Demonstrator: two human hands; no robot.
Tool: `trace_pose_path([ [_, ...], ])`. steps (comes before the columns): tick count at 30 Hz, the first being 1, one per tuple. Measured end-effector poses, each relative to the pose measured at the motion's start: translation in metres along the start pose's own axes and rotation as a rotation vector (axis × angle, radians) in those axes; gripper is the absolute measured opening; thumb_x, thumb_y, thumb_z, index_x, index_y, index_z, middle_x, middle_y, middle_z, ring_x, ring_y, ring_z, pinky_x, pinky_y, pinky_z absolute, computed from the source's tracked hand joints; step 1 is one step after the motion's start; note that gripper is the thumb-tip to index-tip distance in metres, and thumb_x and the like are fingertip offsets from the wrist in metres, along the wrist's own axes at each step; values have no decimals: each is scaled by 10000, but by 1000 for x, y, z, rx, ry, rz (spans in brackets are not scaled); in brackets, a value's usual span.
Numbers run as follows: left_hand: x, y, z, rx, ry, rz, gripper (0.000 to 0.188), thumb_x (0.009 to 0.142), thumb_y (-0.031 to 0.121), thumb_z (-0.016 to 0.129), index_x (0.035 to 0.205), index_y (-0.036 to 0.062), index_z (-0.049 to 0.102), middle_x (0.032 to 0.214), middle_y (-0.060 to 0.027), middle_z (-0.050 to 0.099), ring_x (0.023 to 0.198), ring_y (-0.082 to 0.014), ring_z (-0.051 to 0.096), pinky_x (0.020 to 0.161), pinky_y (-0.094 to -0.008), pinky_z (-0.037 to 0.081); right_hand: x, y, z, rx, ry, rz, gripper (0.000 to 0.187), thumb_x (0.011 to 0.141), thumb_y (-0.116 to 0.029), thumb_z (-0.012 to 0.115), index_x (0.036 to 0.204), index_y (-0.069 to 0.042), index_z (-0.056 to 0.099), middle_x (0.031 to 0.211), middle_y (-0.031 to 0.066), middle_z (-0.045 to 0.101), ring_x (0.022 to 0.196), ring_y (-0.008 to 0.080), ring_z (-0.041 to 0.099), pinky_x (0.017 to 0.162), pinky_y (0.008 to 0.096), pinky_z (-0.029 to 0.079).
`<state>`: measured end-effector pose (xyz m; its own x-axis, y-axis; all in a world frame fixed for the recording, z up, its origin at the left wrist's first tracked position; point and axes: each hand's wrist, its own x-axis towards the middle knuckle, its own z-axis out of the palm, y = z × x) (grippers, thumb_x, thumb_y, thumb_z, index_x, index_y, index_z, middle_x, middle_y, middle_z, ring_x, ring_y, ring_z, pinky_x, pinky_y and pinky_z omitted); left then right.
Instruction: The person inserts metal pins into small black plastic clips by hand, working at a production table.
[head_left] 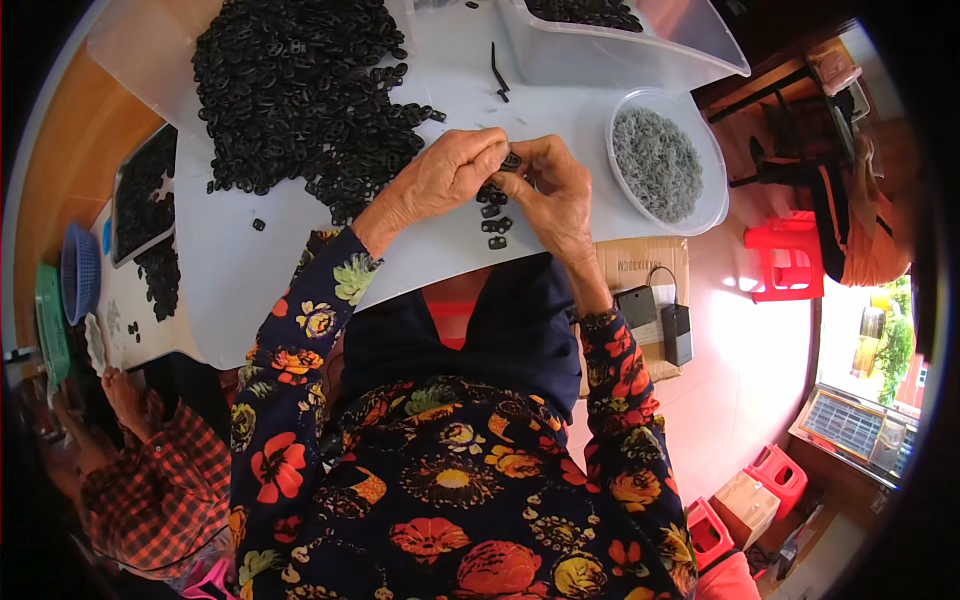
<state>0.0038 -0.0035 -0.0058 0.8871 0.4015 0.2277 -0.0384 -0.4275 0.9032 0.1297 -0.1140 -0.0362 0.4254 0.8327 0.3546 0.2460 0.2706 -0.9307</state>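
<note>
Both hands meet above the white table (430, 255), close to its front edge. Between their fingertips sits a small black plastic piece (511, 161), partly hidden by the fingers. My left hand (445, 178) is closed, its thumb and forefinger pinched at the piece. From the other side, the thumb and fingers of my right hand (552, 190) grip the same piece. Several similar black pieces (494, 226), oblong with holes, lie in a short line just below the hands. A large heap of black pieces (300, 90) spreads to the left of them.
A round clear tub (715, 215) of small grey translucent parts stands at the right. Behind it is a clear plastic bin (580, 60) holding black pieces. A thin black tool (497, 70) lies between. A co-worker in a checked shirt (160, 490) sits at left; red stools (785, 255) stand right.
</note>
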Motion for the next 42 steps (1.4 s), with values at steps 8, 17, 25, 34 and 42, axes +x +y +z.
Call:
trace_pose_path([
  [8, 1, -7, 8, -31, 12, 2, 251, 941, 187, 458, 786, -10, 432, 591, -102, 385, 545, -207, 337, 509, -341, 356, -3, -9, -5, -78, -7, 47, 207, 751, 11, 730, 899, 11, 585, 727, 8, 589, 621, 37, 472, 541, 197, 408],
  [17, 1, -7, 14, -87, 123, 21, 256, 957, 192, 446, 799, -9, 446, 583, -75, 424, 542, -146, 388, 515, -327, 380, 1, -14, -3, 279, -39, 92, 108, 832, 32, 633, 924, 34, 576, 847, 70, 641, 745, 87, 592, 673, 227, 492],
  [25, -26, 6, 29, -75, 77, 56, 176, 922, 111, 464, 800, -12, 494, 639, -85, 476, 578, -187, 465, 573, -315, 419, 77, -80, -30, -16, 235, -155, 193, 840, -35, 622, 1008, 55, 596, 788, 62, 644, 675, 85, 587, 639, 220, 487],
  [34, -39, -1, 13, -52, 87, -20, 163, 916, 118, 509, 834, -24, 516, 667, -112, 472, 579, -248, 478, 572, -336, 421, 97, -53, 19, -161, -153, -73, 59, 836, -62, 654, 862, -13, 633, 670, -10, 604, 617, 23, 501, 560, 190, 436],
  [42, -35, -6, 18, -24, 138, 134, 152, 903, 104, 505, 823, -24, 508, 686, -147, 486, 622, -316, 515, 581, -372, 425, 108, 1, 40, -741, -540, -151, 179, 750, -49, 675, 913, 17, 642, 806, 158, 664, 736, 267, 653, 692, 353, 517],
])
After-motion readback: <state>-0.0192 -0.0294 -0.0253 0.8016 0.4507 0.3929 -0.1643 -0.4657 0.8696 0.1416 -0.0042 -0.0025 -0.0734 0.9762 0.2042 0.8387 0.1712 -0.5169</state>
